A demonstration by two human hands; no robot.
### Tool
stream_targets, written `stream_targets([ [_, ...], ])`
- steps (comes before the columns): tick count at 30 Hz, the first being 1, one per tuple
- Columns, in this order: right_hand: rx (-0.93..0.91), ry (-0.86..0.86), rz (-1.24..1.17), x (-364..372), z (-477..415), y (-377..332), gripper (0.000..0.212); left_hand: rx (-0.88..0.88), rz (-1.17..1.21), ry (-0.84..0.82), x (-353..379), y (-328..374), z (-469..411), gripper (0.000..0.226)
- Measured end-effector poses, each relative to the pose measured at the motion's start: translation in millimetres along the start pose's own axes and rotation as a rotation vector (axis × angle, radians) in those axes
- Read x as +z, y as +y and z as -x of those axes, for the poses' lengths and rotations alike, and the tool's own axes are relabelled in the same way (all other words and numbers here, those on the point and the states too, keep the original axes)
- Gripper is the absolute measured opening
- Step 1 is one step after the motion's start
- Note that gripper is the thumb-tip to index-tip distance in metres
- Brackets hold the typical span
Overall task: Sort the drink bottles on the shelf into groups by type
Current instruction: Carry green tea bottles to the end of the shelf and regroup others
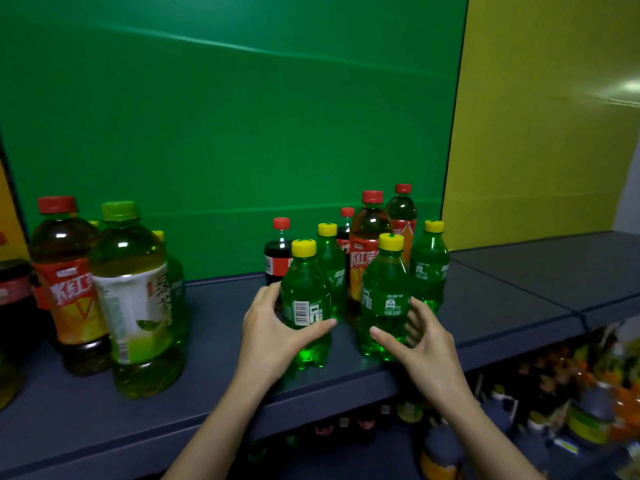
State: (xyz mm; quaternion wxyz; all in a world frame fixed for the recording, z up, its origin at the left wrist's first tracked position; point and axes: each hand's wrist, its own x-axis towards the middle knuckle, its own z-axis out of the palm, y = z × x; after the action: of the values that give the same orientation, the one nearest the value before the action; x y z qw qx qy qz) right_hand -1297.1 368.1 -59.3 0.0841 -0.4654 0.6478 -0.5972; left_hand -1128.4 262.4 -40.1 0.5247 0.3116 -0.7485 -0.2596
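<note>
Both bare forearms enter from the lower edge and angle forward toward each other; the left hand [273, 327] wraps the near green bottle [304, 289], thumb laid across its front, fingers curled behind its left side; the right hand [427, 344] brackets the neighbouring green bottle [384, 292], thumb on its front, fingers curled against its right side; both palms face inward.

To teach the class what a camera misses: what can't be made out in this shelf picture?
Head view:
- Cola bottle: cut by left edge.
- Small green bottle: mostly hidden behind green tea bottle.
- Lower-shelf goods: blurred.
- Right hand: grip on soda bottle unclear; the bottle hides some fingers.
</note>
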Motion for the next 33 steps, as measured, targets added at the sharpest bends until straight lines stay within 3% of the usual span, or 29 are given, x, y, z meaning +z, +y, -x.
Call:
stream_targets([
  [8, -0.003, -0.071, 0.008, -50, -39, 45, 0.091, -0.057, -0.061, 0.091, 58, 13, -3, 0.069],
  [20, -0.245, -0.012, 0.409, -63, -57, 58, 0.085, -0.104, -0.316, 0.300, 95, 30, 5, 0.077],
  [24, -0.323, 0.009, 0.134, -87, -78, 62, 0.057, 0.154, -0.455, 0.515, 103, 51, 12, 0.059],
  [26, -0.339, 0.044, -0.016, -99, -100, 64, 0.041, 0.237, -0.427, 0.470, 109, 61, 11, 0.045],
  [29, -0.295, 0.028, -0.160, -109, -143, 61, 0.017, 0.244, -0.410, 0.362, 117, 73, -4, 0.042],
  [33, -0.203, -0.085, -0.203, -102, -200, 58, 0.018, 0.198, -0.625, 0.354, 110, 89, -41, 0.058],
])
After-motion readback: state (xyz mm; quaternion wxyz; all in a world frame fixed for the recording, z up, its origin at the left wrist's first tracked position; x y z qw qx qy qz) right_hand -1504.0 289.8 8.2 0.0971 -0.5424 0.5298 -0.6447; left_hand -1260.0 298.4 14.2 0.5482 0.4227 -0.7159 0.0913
